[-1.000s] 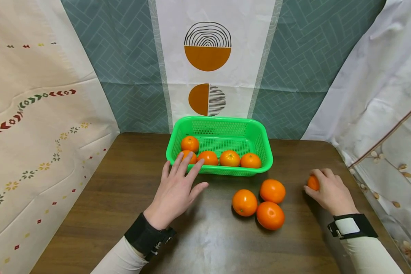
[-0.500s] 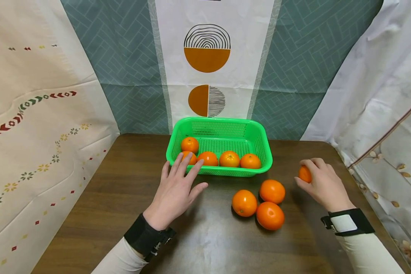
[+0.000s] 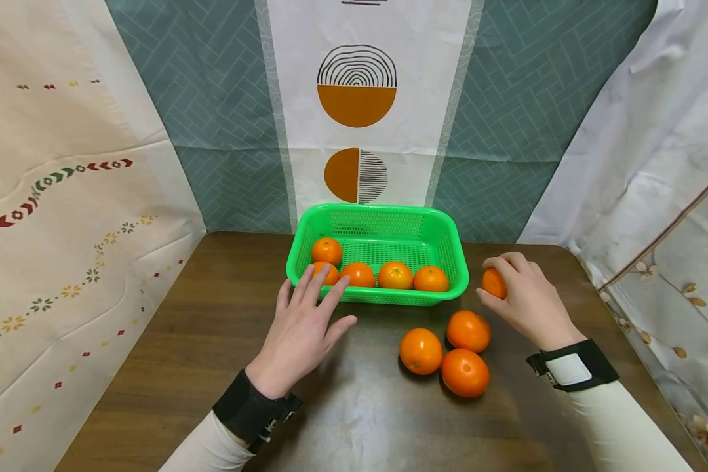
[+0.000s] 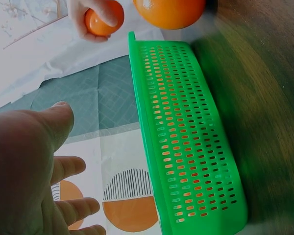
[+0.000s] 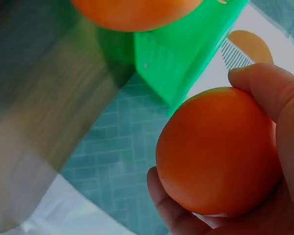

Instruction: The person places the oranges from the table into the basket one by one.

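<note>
My right hand [image 3: 530, 298] grips an orange [image 5: 218, 152] between thumb and curled fingers, just right of the green plastic basket [image 3: 374, 296]. Part of that fruit is hidden by the hand in the head view. Spread fingers and a relaxed thumb show on my left hand [image 3: 302, 331], which hovers by the basket's front left corner and holds nothing; its fingertips overlap the rim in the head view. Inside the basket, several oranges line the front, among them one at the right end [image 3: 431, 279], with another orange [image 3: 327, 252] behind at the left.
On the brown wooden table [image 3: 212, 314], three loose oranges sit together in front of the basket's right half: one at left [image 3: 421, 351], one at back [image 3: 469, 331] and one at front [image 3: 465, 373]. Patterned cloths [image 3: 495, 118] hang behind and along both sides.
Holding its orange, my right hand has moved left and away from me, from the table's right side toward the basket. The left hand and the other oranges have stayed in place.
</note>
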{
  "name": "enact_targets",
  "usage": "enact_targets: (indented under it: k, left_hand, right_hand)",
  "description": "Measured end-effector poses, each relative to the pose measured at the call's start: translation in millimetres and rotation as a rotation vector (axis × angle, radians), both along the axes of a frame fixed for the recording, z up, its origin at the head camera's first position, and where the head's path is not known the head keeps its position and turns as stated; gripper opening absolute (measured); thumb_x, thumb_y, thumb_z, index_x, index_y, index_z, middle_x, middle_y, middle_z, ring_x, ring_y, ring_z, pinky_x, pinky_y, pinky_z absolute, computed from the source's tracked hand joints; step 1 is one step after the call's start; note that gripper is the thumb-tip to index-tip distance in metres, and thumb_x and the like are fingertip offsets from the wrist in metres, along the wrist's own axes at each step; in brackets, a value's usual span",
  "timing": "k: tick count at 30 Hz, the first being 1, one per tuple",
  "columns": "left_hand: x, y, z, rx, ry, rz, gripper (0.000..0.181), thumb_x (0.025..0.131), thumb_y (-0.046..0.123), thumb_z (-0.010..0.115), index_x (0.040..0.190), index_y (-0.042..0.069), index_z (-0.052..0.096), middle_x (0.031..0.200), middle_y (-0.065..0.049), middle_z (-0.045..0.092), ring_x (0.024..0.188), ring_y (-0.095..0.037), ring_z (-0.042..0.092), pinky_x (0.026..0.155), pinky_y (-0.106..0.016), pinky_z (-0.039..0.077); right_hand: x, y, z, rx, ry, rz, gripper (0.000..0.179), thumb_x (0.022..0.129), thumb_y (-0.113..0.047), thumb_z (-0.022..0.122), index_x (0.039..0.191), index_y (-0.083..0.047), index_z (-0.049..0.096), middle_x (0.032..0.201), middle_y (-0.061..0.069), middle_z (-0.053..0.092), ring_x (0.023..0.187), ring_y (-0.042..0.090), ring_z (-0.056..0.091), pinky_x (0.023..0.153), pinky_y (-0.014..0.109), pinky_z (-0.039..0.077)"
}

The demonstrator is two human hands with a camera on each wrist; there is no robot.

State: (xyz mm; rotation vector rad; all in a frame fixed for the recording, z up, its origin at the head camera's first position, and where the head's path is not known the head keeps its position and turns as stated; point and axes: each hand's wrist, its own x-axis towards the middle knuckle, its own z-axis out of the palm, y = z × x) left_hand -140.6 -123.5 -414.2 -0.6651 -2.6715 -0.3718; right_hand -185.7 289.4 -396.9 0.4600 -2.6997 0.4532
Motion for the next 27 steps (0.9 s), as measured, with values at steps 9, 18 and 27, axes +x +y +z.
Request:
enact_targets:
  k: [9,18,27]
  left_hand:
    - [0.9,-0.2,-0.4,-0.005,0.000,0.005,0.070,0.108,0.054,0.068,0.166,0.018,0.053,0.172,-0.019,0.041,0.162,-0.046,0.031,0.125,-0.076,0.023]
    - [0.1,0.2,1.6,-0.003,-0.005,0.011,0.070,0.109,0.055,0.067,0.167,0.019,0.052,0.173,-0.019,0.040,0.162,-0.046,0.030,0.125,-0.076,0.023]
    - [-3.3,1.0,3.0,0.009,-0.007,-0.002,0.070,0.109,0.055,0.067,0.167,0.019,0.052,0.175,-0.018,0.038,0.163,-0.046,0.029,0.124,-0.078,0.022]
  right_hand:
    - [-13.4,-29.8,10.9,0.018,-0.032,0.071,0.044,0.097,-0.024,0.086,0.133,-0.004,0.070,0.134,0.020,0.060,0.116,0.047,0.057,0.083,0.059,0.055]
    - [-25.8,-55.4,15.6,0.046,-0.072,0.114,0.045,0.100,-0.026,0.082,0.136,-0.003,0.069,0.135,0.020,0.061,0.118,0.044,0.056,0.092,0.058,0.056]
    - [-40.3,-72.8,16.5,0.048,-0.119,0.135,0.048,0.099,-0.027,0.084,0.139,-0.004,0.068,0.133,0.017,0.061,0.111,0.038,0.057,0.086,0.051,0.056]
